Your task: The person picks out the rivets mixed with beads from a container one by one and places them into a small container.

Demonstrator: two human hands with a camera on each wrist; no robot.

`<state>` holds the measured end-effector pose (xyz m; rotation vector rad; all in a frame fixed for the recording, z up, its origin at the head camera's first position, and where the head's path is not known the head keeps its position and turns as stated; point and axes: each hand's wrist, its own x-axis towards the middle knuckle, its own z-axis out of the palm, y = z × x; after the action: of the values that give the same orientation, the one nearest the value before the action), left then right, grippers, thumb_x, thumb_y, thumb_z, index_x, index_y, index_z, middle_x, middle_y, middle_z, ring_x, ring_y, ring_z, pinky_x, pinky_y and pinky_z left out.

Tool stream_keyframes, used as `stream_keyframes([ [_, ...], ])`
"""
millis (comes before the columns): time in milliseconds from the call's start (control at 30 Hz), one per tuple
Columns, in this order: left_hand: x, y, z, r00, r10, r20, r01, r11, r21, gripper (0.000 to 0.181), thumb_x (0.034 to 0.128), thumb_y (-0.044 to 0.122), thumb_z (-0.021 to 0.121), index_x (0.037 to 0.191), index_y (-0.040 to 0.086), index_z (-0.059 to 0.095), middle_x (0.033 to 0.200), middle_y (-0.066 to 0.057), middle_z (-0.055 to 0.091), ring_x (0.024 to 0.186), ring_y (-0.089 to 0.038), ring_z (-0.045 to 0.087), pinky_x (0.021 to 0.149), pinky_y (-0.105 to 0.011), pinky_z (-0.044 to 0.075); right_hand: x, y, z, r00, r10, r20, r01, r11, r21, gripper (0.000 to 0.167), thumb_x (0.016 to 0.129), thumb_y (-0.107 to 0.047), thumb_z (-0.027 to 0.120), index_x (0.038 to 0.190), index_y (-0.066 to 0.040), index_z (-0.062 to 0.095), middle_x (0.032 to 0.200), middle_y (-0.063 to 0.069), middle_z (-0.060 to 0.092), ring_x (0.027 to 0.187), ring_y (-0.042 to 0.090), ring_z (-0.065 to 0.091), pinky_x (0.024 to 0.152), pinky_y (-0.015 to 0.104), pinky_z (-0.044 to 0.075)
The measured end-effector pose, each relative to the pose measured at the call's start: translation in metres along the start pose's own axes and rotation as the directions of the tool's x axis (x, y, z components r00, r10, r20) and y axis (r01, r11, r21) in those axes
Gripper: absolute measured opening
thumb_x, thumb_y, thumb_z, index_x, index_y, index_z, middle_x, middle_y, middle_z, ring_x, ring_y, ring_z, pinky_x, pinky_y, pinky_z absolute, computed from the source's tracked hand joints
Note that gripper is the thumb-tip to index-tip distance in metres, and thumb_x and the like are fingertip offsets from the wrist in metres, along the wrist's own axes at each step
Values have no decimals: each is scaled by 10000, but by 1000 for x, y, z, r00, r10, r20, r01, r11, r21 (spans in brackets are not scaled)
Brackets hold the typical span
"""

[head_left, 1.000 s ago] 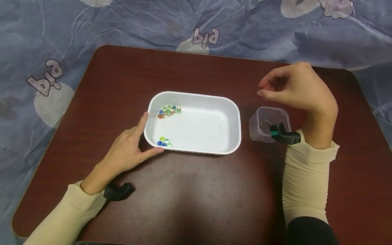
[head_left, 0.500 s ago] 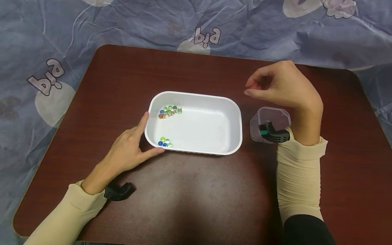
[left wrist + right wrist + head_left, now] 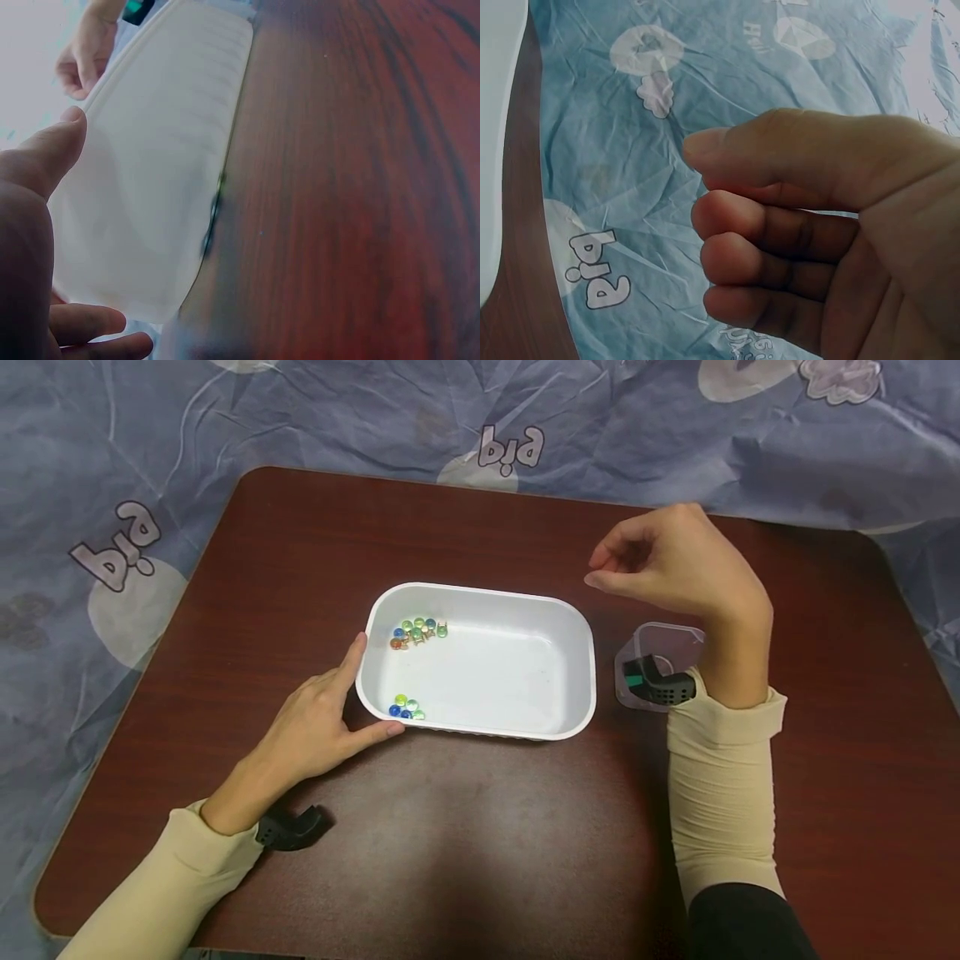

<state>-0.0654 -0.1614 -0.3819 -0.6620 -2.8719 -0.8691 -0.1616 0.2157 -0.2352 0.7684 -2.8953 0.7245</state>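
Observation:
A white tray (image 3: 498,681) holds several coloured glass beads (image 3: 417,633) in its back left corner, some beside small gold pieces, and more beads (image 3: 401,700) at the front left. My left hand (image 3: 306,727) rests spread around the tray's left end, thumb at the front wall, index finger at the left wall. In the left wrist view that hand (image 3: 26,217) touches the tray's outer side (image 3: 150,165). My right hand (image 3: 693,564) hovers behind a clear box (image 3: 671,643), fingers curled. In the right wrist view its (image 3: 840,240) thumb lies against the index finger; nothing shows between them.
The clear box stands right of the tray, partly hidden by the black wrist device (image 3: 660,683) and right sleeve. A brown table (image 3: 465,810) lies beneath, with a patterned blue cloth (image 3: 337,418) beyond its back edge. Another wrist device (image 3: 292,828) is on my left wrist.
My right hand has moved left, from behind and right of the clear box towards the tray, still curled. The left hand has kept its place on the tray.

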Motion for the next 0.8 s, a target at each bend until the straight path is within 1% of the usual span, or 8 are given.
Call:
stream_keyframes([
  [300,0,-1,-1,1000,4,2,-4,1000,-3,1101,784,462,810,1570,16,182,1394,-263,517,1195,-388,576,950,-548,431,10,-7,6,1000,-31,1,31,999,18,22,822,-125,776,822,-111,759,681,-27,645,604,86,530,593,173,394],
  [567,-1,-3,0,998,58,-37,-58,998,-17,1091,788,466,807,1562,-1,197,1400,-266,507,1206,-385,572,933,-551,444,19,-14,12,997,-78,11,77,997,31,38,822,-118,769,808,-88,752,673,-18,636,599,99,519,596,184,391],
  [800,-1,-2,0,999,45,-24,-46,999,-14,1102,788,472,806,1572,22,175,1394,-262,517,1215,-381,566,945,-551,438,26,-19,17,995,-93,35,91,995,36,39,831,-110,757,814,-75,753,676,-20,648,602,107,540,592,184,405],
])
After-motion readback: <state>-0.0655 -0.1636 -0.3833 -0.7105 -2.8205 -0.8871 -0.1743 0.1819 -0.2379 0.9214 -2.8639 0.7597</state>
